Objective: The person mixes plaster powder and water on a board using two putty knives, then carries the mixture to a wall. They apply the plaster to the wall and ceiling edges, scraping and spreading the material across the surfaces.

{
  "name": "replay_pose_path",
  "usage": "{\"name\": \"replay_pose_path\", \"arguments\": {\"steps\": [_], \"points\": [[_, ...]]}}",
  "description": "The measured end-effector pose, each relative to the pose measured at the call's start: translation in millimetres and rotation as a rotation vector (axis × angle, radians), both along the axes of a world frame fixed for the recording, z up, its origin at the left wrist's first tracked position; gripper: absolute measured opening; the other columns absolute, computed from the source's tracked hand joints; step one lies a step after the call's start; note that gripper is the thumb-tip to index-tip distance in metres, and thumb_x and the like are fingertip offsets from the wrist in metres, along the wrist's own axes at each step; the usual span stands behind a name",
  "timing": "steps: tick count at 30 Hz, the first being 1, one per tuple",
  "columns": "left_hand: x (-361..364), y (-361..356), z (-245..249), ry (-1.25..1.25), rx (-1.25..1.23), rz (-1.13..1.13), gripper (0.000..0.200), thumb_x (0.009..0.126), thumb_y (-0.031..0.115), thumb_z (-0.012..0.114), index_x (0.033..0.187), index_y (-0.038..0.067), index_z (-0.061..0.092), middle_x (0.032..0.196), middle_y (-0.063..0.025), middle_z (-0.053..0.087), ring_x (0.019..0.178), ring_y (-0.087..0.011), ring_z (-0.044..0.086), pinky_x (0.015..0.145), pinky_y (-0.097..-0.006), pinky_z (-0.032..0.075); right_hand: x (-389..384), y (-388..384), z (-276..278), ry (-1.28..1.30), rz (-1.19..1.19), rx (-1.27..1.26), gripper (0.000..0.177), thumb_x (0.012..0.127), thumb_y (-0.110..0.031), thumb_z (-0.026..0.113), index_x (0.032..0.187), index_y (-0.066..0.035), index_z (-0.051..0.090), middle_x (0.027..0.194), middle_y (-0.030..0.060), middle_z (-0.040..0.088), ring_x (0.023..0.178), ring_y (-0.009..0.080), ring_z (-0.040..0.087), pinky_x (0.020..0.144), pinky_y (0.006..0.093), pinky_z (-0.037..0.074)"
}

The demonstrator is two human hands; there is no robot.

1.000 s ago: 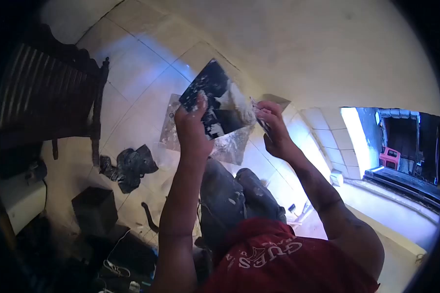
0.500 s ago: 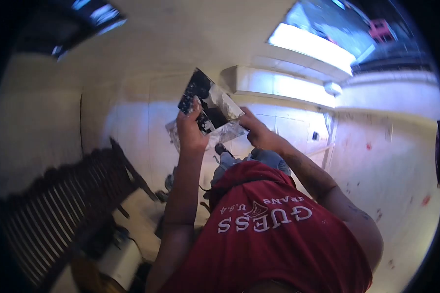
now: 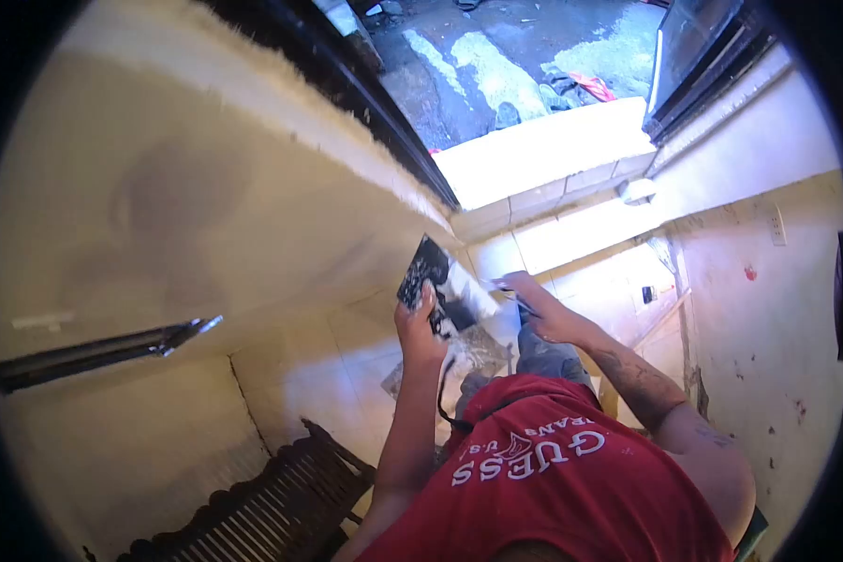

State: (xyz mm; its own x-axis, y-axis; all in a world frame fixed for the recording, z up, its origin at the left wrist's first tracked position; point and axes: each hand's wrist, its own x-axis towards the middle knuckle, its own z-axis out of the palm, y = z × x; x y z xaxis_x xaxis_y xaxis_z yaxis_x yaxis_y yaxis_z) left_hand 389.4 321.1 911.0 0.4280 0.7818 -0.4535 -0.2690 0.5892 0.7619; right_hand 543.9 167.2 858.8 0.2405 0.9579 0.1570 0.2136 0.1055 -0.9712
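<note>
My left hand (image 3: 421, 330) is closed round the near edge of a flat black board (image 3: 423, 272), thumb lying on top. White paste (image 3: 468, 288) is smeared over the board's right part, with smaller spatters near the thumb. Just right of the board, my right hand (image 3: 548, 314) grips a putty knife (image 3: 513, 292) by its handle, with the blade end close to the paste and partly hidden by the fingers. Beneath the board, a grey-white smeared sheet (image 3: 473, 361) shows on the floor.
A wall (image 3: 187, 187) with a damp-looking patch runs along the left. An open doorway with a bright sill (image 3: 553, 150) lies ahead, debris outside. A dark slatted wooden bench (image 3: 262, 506) stands lower left. A stained wall (image 3: 759, 318) rises at right.
The view has turned and moved toward the left wall and doorway. My left hand still holds the board; my right hand with the putty knife has drawn slightly away from the board's edge.
</note>
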Motion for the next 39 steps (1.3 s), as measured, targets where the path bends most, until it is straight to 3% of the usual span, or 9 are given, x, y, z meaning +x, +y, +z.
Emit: {"name": "replay_pose_path", "arguments": {"steps": [4,13,14,17,22,27,31,35,39], "points": [[3,28,-17,0.012,-0.002,-0.096,0.028,0.085,-0.002,0.057,0.112,0.002,0.054,0.1,-0.0035,0.061,0.087,-0.0133,0.06,0.077,-0.0288,0.05,73,8,-73,0.255,-0.194,-0.182,0.051,0.082,-0.001,0.056,0.129,-0.005,0.039,0.112,0.0129,0.049,0.103,0.0241,0.05,0.09,0.0338,0.042],[27,22,-15,-0.096,-0.187,-0.37,0.034,0.084,-0.002,0.055,0.117,0.003,0.051,0.103,-0.006,0.061,0.091,-0.0176,0.061,0.081,-0.0316,0.05,74,34,-5,0.974,-0.513,-0.155,0.086,0.059,0.017,0.042,0.14,-0.01,0.034,0.119,0.0101,0.052,0.093,0.0164,0.056,0.068,0.0236,0.045],[29,18,2,0.128,0.281,-0.475,0.033,0.084,0.0,0.055,0.116,0.004,0.052,0.103,-0.0061,0.061,0.091,-0.0178,0.061,0.082,-0.0322,0.05,65,35,7,0.926,-0.559,-0.146,0.085,0.06,0.017,0.042,0.14,-0.012,0.034,0.108,0.0089,0.055,0.078,0.0145,0.055,0.061,0.0234,0.044],[34,24,21,-0.112,-0.127,-0.346,0.02,0.087,0.009,0.059,0.106,0.003,0.056,0.092,-0.0025,0.061,0.081,-0.0121,0.06,0.074,-0.0294,0.051,52,26,18,0.767,-0.501,-0.211,0.083,0.062,0.014,0.043,0.14,-0.013,0.034,0.093,0.007,0.055,0.057,0.0118,0.044,0.052,0.0234,0.038],[24,21,12,-0.057,0.043,-0.27,0.025,0.089,0.014,0.058,0.11,0.001,0.054,0.1,-0.0066,0.06,0.087,-0.0153,0.06,0.076,-0.0315,0.052,48,24,41,0.587,-0.436,-0.23,0.082,0.062,0.012,0.042,0.139,-0.012,0.032,0.103,0.0103,0.055,0.059,0.0116,0.048,0.052,0.0219,0.04],[-8,31,-30,-0.12,-0.183,-0.176,0.025,0.09,0.018,0.052,0.109,0.002,0.057,0.102,-0.0099,0.064,0.089,-0.0239,0.065,0.08,-0.0412,0.054,53,24,42,0.453,-0.305,-0.223,0.083,0.06,0.01,0.04,0.14,-0.008,0.027,0.119,0.0132,0.048,0.106,0.0201,0.047,0.081,0.0291,0.046],[-15,34,-44,-0.118,-0.221,-0.058,0.025,0.086,0.012,0.057,0.11,0.005,0.058,0.098,-0.0066,0.064,0.083,-0.0213,0.064,0.076,-0.0412,0.054,66,22,14,0.332,-0.215,-0.089,0.074,0.065,0.005,0.044,0.137,-0.006,0.032,0.12,0.0104,0.048,0.109,0.0194,0.046,0.09,0.0318,0.042],[-10,30,-49,-0.165,-0.275,-0.101,0.024,0.085,0.01,0.06,0.108,0.007,0.059,0.097,-0.0044,0.064,0.084,-0.0188,0.064,0.079,-0.0378,0.053,76,25,-59,0.386,-0.196,-0.19,0.059,0.076,-0.004,0.049,0.133,-0.004,0.037,0.118,0.0134,0.051,0.107,0.024,0.049,0.095,0.0331,0.039],[12,19,-62,-0.151,-0.286,-0.146,0.016,0.084,0.012,0.063,0.1,0.007,0.062,0.09,-0.0022,0.065,0.081,-0.0167,0.064,0.076,-0.0354,0.052,107,-27,-226,-0.266,-0.23,-0.574,0.045,0.079,-0.009,0.051,0.123,0.001,0.046,0.118,0.0278,0.052,0.115,0.0411,0.046,0.096,0.043,0.039]]}}
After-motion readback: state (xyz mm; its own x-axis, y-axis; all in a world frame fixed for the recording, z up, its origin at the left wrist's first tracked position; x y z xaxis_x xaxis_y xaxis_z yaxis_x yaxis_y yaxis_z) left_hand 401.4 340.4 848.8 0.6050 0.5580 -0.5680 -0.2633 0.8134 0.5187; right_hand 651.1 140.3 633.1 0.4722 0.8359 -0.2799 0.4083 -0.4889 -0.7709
